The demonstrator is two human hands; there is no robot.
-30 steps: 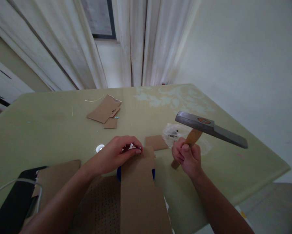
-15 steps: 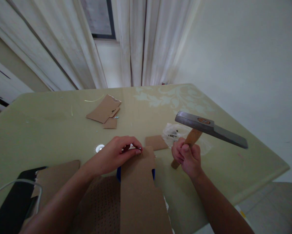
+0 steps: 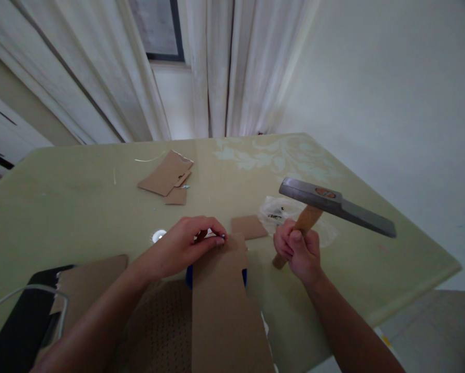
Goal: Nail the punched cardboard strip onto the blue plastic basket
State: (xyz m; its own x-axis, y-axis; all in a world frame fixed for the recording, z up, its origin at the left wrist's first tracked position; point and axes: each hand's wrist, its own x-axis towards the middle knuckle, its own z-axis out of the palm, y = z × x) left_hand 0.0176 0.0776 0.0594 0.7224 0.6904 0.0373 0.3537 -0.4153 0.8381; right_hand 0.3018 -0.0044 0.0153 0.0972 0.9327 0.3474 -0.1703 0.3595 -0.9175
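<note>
My right hand (image 3: 298, 248) is closed around the wooden handle of a hammer (image 3: 335, 203), raised over the table to the right of the cardboard. Its long grey steel head points away to the right. My left hand (image 3: 197, 238) pinches what looks like a small nail (image 3: 223, 237) between thumb and forefinger; only its dark tip shows. That hand rests at the far end of a long brown cardboard piece (image 3: 220, 300). Something blue (image 3: 244, 278) peeks out from beneath the cardboard on both sides.
Cardboard scraps (image 3: 166, 173) lie at the back left, and a smaller cardboard piece (image 3: 249, 227) sits beside a clear plastic bag (image 3: 273, 210). A white round item (image 3: 159, 235) is left of my hand. Nearer are a black flat object (image 3: 18, 321), a white cable (image 3: 64, 311) and perforated cardboard (image 3: 164, 326).
</note>
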